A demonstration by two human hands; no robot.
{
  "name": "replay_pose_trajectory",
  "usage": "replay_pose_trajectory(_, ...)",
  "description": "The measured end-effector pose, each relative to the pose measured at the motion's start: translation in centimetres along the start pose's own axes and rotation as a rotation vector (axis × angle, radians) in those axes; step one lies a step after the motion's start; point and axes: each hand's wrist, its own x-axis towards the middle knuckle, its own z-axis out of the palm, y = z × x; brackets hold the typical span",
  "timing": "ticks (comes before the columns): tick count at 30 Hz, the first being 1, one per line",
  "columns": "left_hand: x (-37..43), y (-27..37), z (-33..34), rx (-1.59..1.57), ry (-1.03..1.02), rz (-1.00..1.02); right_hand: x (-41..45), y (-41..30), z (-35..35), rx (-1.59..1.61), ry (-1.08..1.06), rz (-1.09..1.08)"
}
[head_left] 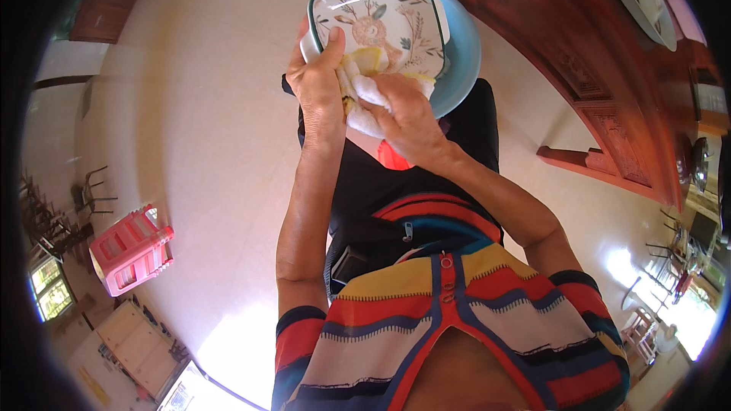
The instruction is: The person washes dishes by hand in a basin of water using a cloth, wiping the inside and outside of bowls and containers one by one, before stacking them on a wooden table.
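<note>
My left hand (316, 77) grips a square ceramic dish (377, 17) by its left handle, the thumb over the rim. The dish is white with a dark green edge and a printed deer and leaf pattern, its inside tilted up toward me. In my right hand (408, 117) is a bunched white cloth (365, 94) with yellow edging, pressed against the near side of the dish. Behind and below the dish is a light blue plastic basin (465, 57), partly covered by it. What the basin holds is mostly hidden.
A carved reddish wooden cabinet (571, 57) curves along the right, with a white tray (639, 0) on top. Several stacked pink plastic stools (131, 251) stand at the left on the beige floor (223, 97). Something red (393, 155) shows between my legs.
</note>
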Motion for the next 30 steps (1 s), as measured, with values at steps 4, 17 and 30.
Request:
replay_pose_trajectory(4,0.3,-0.8,-0.5,0.031,-0.032,-0.036,1.0,-1.5,-2.1,0.726,-0.086,0.507)
replay_pose_trajectory(17,-0.7,-0.1,-1.3,0.218,-0.293,-0.129,9.6,1.0,-6.4,-0.606,-0.051,-0.635)
replay_pose_trajectory(30,-2.3,0.2,-0.1,0.437,-0.237,0.244,5.1,6.1,-5.8,-0.231,0.362,0.041)
